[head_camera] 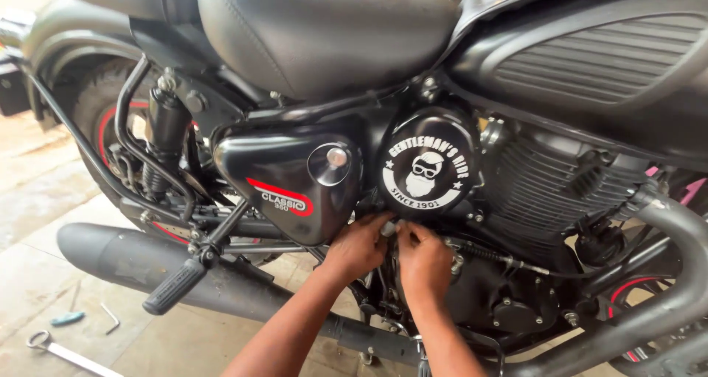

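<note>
Both hands are working beneath the round black air-filter cover (426, 163): left hand (359, 246) and right hand (422, 257) are pinching a small grey fitting (389, 228) between their fingertips, seemingly seating it. Next likely calls for fine turning, judging by the glossy black side panel (287, 185) and ribbed matte engine fins (549, 182) crowding it.

Concrete floor (44, 200), pale and worn, with damp-looking patches at left. Daylight from upper left, soft sheen on the slab. Lying on floor at lower left: blue-handled tool (67, 319), bent hex key (110, 317), long metal spanner (63, 351).
</note>
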